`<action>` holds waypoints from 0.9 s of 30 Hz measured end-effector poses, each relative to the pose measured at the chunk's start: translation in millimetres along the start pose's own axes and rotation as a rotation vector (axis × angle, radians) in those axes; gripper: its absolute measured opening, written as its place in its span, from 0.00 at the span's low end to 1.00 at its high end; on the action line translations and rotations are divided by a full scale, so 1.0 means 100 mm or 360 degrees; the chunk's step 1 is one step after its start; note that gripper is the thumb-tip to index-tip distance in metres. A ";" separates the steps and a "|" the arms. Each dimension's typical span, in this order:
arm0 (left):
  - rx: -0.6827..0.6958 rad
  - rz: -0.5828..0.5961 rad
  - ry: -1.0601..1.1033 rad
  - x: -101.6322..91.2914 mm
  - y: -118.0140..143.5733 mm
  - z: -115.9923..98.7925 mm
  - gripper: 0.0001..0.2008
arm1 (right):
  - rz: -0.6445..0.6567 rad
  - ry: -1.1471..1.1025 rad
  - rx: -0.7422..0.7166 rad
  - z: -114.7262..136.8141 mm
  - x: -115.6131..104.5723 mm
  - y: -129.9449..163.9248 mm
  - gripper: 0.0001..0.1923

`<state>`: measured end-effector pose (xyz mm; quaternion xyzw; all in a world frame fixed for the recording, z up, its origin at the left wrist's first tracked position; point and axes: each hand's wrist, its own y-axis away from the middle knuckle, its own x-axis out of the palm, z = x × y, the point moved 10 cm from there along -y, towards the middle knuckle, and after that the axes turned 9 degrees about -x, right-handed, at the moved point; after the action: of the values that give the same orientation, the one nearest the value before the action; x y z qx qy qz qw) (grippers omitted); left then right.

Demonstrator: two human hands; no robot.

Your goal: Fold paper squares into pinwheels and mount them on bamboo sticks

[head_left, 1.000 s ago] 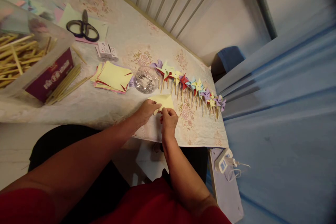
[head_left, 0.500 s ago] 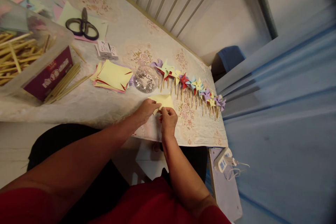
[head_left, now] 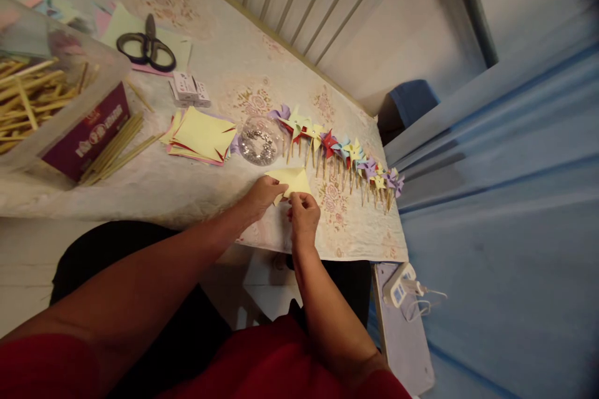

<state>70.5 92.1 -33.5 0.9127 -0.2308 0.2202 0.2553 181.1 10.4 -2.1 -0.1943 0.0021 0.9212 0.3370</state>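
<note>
Both hands pinched one yellow paper (head_left: 292, 179) on the table's near edge: the left hand (head_left: 262, 195) held its side, the right hand (head_left: 304, 212) its near corner. A corner was probably being folded in. Next, a pin from the dish (head_left: 258, 142) beyond the fingers.

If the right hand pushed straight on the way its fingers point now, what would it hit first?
The right hand already pinches the yellow paper square; past that, probably the row of pinwheels, though depth is unclear.
</note>
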 end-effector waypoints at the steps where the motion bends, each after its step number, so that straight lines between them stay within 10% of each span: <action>1: -0.0009 0.0000 0.0004 -0.01 -0.01 0.01 0.05 | -0.0070 0.0051 -0.0053 0.03 -0.11 -0.01 0.10; 7: -0.0069 0.0021 -0.0090 0.00 -0.02 -0.02 0.02 | -0.0404 0.0174 -0.0220 0.18 -0.77 -0.28 0.12; 16: -0.0186 0.0177 -0.0202 0.10 0.00 0.10 0.03 | 0.0734 -0.0373 0.0366 -0.09 0.00 -0.38 0.17; 27: -0.0073 0.0236 -0.0566 0.11 -0.02 0.08 0.05 | 0.0767 -0.0344 0.0443 -0.21 0.13 -0.36 0.14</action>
<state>82.9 85.4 -34.6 0.9117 -0.3437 0.0683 0.2143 202.2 43.3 -21.8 -0.0410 0.1384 0.9809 0.1302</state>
